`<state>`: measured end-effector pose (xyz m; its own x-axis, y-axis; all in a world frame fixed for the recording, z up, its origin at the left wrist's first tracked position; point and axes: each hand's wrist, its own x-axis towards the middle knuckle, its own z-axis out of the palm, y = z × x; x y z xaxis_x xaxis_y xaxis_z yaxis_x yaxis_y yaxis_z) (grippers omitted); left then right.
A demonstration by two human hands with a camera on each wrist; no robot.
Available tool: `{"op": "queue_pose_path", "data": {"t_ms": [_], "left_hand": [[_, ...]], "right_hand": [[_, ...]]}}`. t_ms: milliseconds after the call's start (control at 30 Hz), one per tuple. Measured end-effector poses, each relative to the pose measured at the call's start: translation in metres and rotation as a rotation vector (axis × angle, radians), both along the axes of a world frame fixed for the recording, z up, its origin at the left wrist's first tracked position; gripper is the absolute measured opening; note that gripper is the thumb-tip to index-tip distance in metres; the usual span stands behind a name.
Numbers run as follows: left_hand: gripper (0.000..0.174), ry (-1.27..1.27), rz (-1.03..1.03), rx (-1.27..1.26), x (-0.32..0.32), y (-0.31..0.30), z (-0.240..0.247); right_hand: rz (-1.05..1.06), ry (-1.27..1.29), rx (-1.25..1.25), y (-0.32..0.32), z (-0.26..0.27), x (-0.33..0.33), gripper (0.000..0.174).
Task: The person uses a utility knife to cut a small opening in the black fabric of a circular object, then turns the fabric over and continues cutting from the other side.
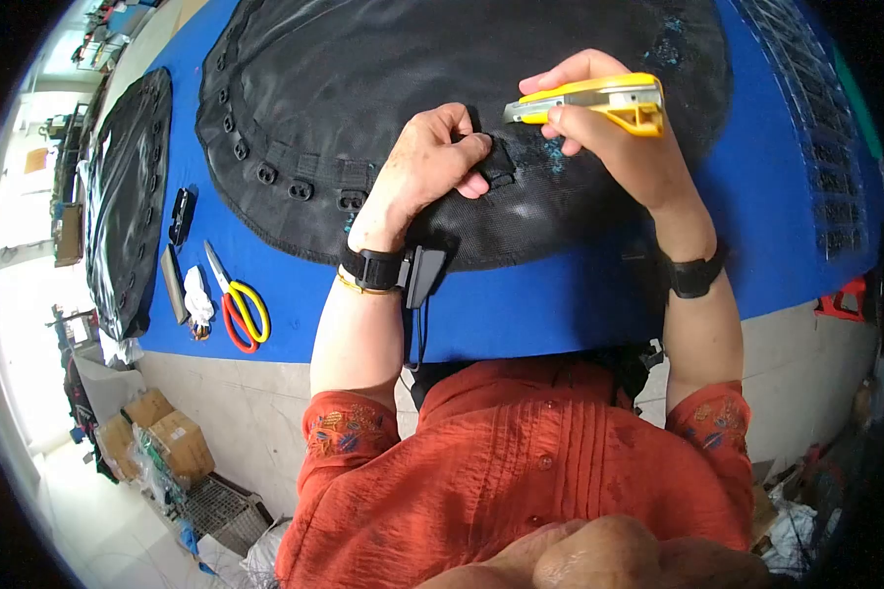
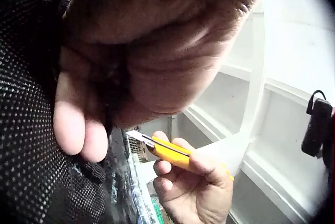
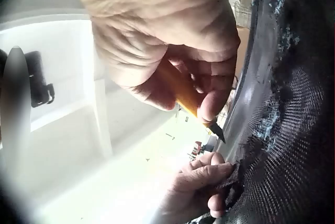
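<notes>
A large round piece of black mesh (image 1: 334, 59) with black webbing tabs and plastic buckles along its edge lies on the blue table. My left hand (image 1: 430, 162) pinches a black webbing tab (image 1: 502, 163) near the front edge of the mesh, thumb on top. In my right hand (image 1: 624, 147) is a yellow utility knife (image 1: 642, 82), gripped between thumb and fingers. Its blade is out and points left toward the tab, a short way above the mesh. In the left wrist view the knife (image 2: 175, 155) stands apart from the left fingers (image 2: 68, 129).
Red-and-yellow-handled scissors (image 1: 237, 304), a crumpled white piece (image 1: 197, 296), a grey bar-like item (image 1: 174, 285) and a small black item (image 1: 180, 216) lie left on the blue table (image 1: 530, 319). Another black mesh piece (image 1: 123, 201) hangs over the left edge. Clear plastic sheeting (image 1: 815, 128) lies right.
</notes>
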<state>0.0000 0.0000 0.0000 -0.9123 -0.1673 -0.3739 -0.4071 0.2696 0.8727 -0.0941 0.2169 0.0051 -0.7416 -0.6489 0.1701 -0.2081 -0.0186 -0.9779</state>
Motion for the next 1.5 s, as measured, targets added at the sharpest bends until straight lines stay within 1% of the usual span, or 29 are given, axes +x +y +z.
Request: {"op": "queue_pose_path", "data": {"t_ms": [67,100,167,200,300,333,467,567,667,933,1133,1233,1333,1500], "left_hand": [[0.023,-0.004,0.018,0.016,0.009,0.003,0.004],[0.023,-0.007,0.013,0.046,-0.004,0.003,-0.009],[0.023,-0.014,0.006,0.044,-0.003,0.001,-0.006],[0.023,-0.02,0.005,0.029,-0.003,-0.001,-0.003],[0.023,-0.035,-0.005,0.021,-0.006,0.0,0.001],[0.023,-0.041,-0.008,0.017,-0.005,-0.001,0.002],[0.025,-0.045,0.0,0.083,-0.002,-0.003,-0.002],[0.024,-0.062,-0.003,0.051,-0.002,0.0,0.003],[0.024,-0.062,0.003,0.097,-0.002,-0.001,0.002],[0.023,-0.042,0.0,0.115,-0.001,-0.003,-0.002],[0.024,-0.054,0.008,0.103,-0.001,-0.002,0.0],[0.023,-0.045,0.004,0.098,-0.002,-0.003,-0.002],[0.023,-0.034,0.005,0.099,-0.002,-0.003,-0.005],[0.024,-0.03,0.012,0.09,-0.003,-0.001,-0.002]], "right_hand": [[0.039,-0.047,-0.051,0.002,0.001,0.009,0.017],[0.042,-0.059,-0.017,0.004,-0.008,-0.004,0.017],[0.05,-0.083,-0.01,0.004,-0.012,-0.003,0.018],[0.053,-0.028,0.024,0.004,-0.012,-0.004,0.018],[0.042,0.079,-0.044,0.002,-0.016,-0.003,0.018],[0.071,0.012,-0.074,0.003,-0.015,-0.002,0.018],[0.065,0.024,-0.064,0.003,-0.014,0.001,0.02],[0.075,0.037,-0.045,0.003,-0.012,0.002,0.02],[0.079,0.052,-0.044,0.001,-0.011,0.003,0.021],[0.054,0.102,-0.045,0.0,-0.014,0.003,0.022],[0.05,0.076,-0.037,-0.001,-0.014,0.004,0.022],[0.058,0.11,-0.012,0.001,-0.014,0.002,0.022],[0.068,0.208,-0.009,0.002,-0.017,-0.002,0.021],[0.052,0.227,0.008,0.003,-0.018,-0.002,0.02]]}}
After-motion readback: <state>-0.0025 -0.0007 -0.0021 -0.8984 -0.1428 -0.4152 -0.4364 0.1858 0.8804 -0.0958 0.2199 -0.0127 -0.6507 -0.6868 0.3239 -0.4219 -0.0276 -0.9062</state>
